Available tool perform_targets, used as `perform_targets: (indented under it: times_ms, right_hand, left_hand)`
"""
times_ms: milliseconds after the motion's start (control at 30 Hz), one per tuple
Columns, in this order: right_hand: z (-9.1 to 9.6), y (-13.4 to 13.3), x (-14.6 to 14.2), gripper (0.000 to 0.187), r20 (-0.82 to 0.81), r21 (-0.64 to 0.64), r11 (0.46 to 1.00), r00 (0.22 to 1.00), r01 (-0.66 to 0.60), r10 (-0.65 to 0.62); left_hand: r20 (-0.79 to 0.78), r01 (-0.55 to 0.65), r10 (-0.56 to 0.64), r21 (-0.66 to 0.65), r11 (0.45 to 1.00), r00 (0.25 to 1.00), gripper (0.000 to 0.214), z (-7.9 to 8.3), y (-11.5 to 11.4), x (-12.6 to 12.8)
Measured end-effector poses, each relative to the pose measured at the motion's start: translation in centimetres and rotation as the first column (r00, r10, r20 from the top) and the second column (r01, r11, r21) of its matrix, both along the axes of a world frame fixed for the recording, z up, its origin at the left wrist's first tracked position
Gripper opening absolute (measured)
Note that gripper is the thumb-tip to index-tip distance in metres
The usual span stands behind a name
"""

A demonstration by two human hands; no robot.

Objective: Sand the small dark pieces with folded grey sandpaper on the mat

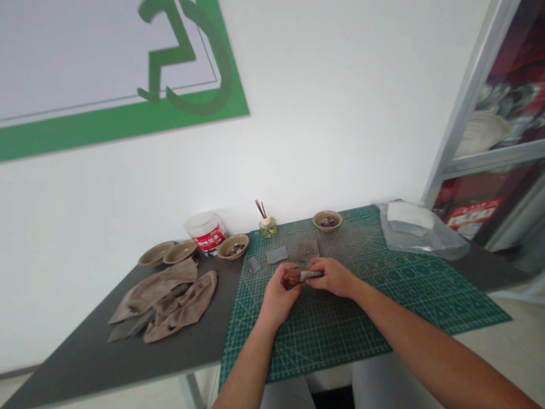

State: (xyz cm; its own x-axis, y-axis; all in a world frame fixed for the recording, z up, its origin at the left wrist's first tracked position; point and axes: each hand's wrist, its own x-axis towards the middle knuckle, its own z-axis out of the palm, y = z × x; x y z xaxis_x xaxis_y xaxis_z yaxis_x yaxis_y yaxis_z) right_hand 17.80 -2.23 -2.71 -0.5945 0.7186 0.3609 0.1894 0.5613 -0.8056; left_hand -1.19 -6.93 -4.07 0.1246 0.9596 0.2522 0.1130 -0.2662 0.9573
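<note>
Both hands meet over the green cutting mat (pixel 332 335), around a small greyish piece with dark ends (pixel 307 275); its kind is too small to make out. My left hand (pixel 284 287) is closed on its left end, fingers curled and partly hidden. At the other end, my right hand (pixel 332 276) pinches it between thumb and fingers. Just beyond the hands lies a brown square (pixel 309 250) with dark marks. Left of that are a pale grey rectangular plate (pixel 277 254) and a smaller grey piece (pixel 254 264), flat on the mat.
Small bowls with dark bits stand at the back, one on the mat (pixel 327 220) and one left of it (pixel 234 247). Farther left are a white tub (pixel 205 232), stacked bowls and brown cloths (pixel 179 301). A reed bottle (pixel 268 227) and a plastic bag (pixel 419 230) sit near the wall.
</note>
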Motion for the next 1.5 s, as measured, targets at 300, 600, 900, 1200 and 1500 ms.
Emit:
perform_targets:
  times_ms: [300, 600, 900, 1200, 1500]
  right_hand:
    - [0.0, 0.4, 0.2, 0.007, 0.050, -0.052, 0.997, 0.997, -0.049, 0.052]
    - [0.1, 0.1, 0.2, 0.007, 0.012, -0.022, 1.000, 1.000, -0.004, 0.005]
    - [0.3, 0.0, 0.0, 0.010, -0.019, 0.068, 0.997, 1.000, 0.026, -0.025]
    - [-0.1, 0.0, -0.1, 0.010, -0.004, 0.118, 0.993, 1.000, 0.016, -0.016]
    - [-0.1, 0.0, -0.1, 0.011, 0.002, 0.154, 0.987, 0.999, 0.050, -0.051]
  left_hand:
    - [0.021, 0.011, -0.010, -0.030, 0.999, 1.000, 0.044, 0.0, 0.0, 0.1]
    - [0.068, -0.026, 0.027, -0.024, 0.999, 0.997, 0.050, 0.5, -0.1, 0.2]
    - [0.075, -0.044, 0.049, -0.058, 0.997, 0.996, 0.047, 0.8, -0.2, 0.3]
    - [0.095, -0.049, 0.057, -0.093, 0.995, 0.994, 0.049, 0.8, -0.1, 0.4]
    - [0.112, -0.043, 0.052, -0.079, 0.996, 0.992, 0.048, 0.9, -0.2, 0.5]
